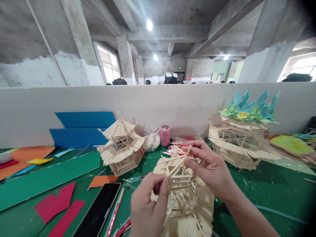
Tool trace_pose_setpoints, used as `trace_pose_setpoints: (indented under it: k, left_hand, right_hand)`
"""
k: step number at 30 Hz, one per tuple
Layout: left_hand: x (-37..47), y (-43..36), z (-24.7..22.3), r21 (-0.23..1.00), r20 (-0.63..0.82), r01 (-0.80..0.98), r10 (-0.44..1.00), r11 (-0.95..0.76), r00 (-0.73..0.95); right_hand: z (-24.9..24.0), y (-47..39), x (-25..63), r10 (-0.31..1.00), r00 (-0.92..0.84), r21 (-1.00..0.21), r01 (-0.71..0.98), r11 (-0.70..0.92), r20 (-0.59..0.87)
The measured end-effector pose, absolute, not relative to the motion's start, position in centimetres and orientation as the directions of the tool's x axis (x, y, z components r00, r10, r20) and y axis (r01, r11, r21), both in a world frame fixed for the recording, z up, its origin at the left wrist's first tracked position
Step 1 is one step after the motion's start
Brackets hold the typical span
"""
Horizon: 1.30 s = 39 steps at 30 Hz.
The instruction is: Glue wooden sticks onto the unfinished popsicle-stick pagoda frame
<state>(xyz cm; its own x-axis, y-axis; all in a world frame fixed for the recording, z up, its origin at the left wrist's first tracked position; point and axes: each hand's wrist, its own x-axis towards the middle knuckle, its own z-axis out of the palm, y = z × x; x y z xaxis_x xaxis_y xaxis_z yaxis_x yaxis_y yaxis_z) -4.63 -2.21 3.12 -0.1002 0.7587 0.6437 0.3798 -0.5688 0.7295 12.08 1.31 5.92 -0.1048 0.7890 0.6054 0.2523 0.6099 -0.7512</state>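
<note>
A half-open tower of thin wooden sticks stands in front of me, with an open lattice top and a slatted roof around its lower part. At the lattice's left corner, my left hand pinches a stick end between thumb and forefinger. My right hand has its thumb and fingers closed on a short stick at the top right corner. Fingers partly cover both stick ends, so I cannot tell whether they are fixed to the frame.
A finished stick pavilion stands behind left; another, topped with folded paper, is behind right. Nearby are a pink jar, a white-filled plastic bag, a phone, red-wrapped sticks and coloured sheets. A white partition borders the back.
</note>
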Motion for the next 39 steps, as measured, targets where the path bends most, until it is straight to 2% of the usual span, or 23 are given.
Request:
trace_pose_setpoints:
  k: [27, 39]
  left_hand:
    - [-4.8, -2.61, 3.22, 0.695, 0.668, 0.411, 0.742, -0.59, -0.065]
    - [-4.96, -2.98, 3.13, 0.749, 0.646, 0.269, 0.757, -0.606, -0.095]
  right_hand:
    - [5.86, 1.4, 12.2, 0.773, -0.108, -0.733, 0.257, 0.63, 0.626]
    - [5.87, 1.35, 12.3, 0.782, -0.109, -0.736, 0.281, 0.616, 0.614]
